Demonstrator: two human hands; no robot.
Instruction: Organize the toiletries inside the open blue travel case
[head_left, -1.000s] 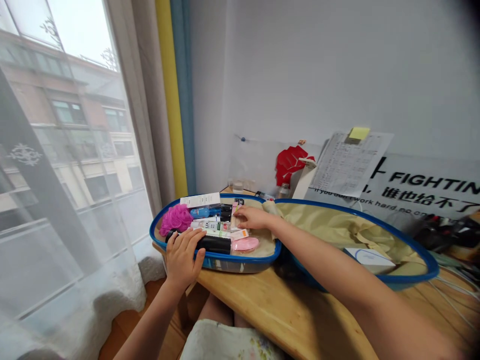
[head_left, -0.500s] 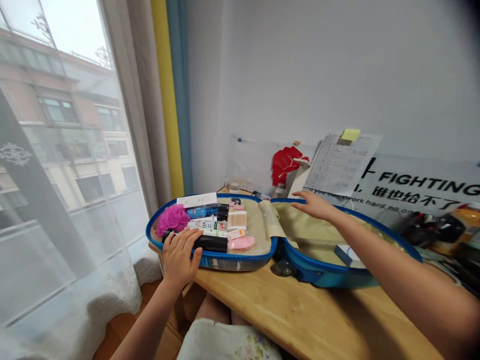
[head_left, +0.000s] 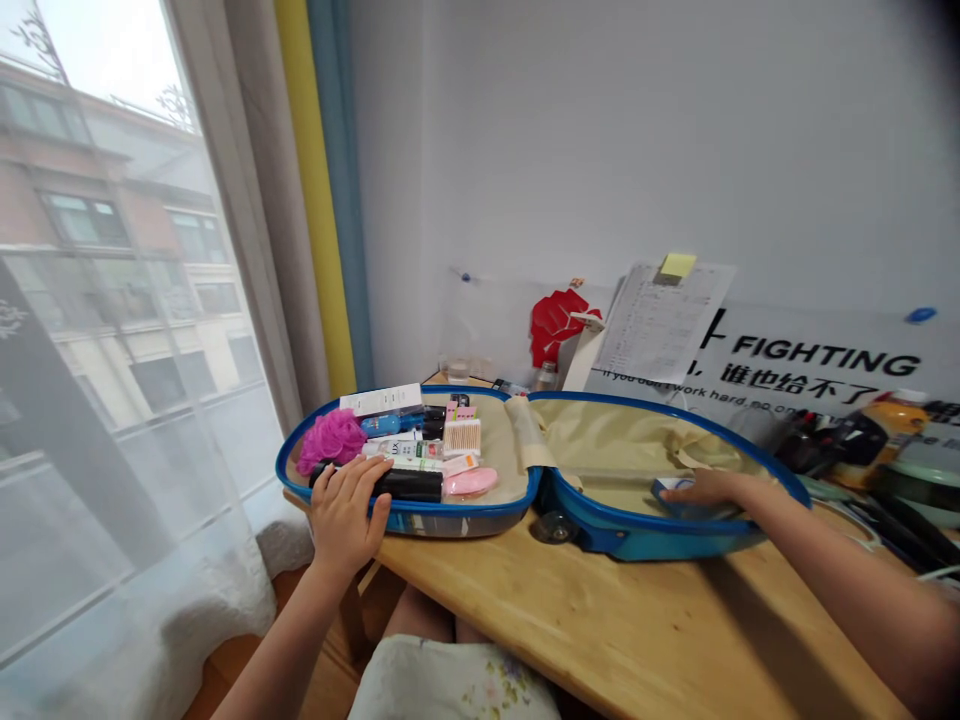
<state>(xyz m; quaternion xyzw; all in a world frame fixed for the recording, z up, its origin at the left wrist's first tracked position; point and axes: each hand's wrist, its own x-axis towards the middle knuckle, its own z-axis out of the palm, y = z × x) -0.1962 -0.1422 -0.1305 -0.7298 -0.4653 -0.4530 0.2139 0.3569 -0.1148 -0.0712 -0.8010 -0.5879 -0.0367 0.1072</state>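
Lower left, the loosely spread left hand (head_left: 347,512) is resting on a black cylinder (head_left: 416,486); lower right, the right hand (head_left: 709,486) is partly covering a small blue-and-white box (head_left: 661,489) inside a blue-rimmed suitcase (head_left: 622,543), its grip and opening unclear.

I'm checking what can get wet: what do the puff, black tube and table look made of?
Puff: likely plastic mesh, matte, judging by frilly folds. Black tube: smooth, slight sheen; plastic or coated metal, I can't tell. Table: apparently varnished wood, from its honey colour and soft gloss.
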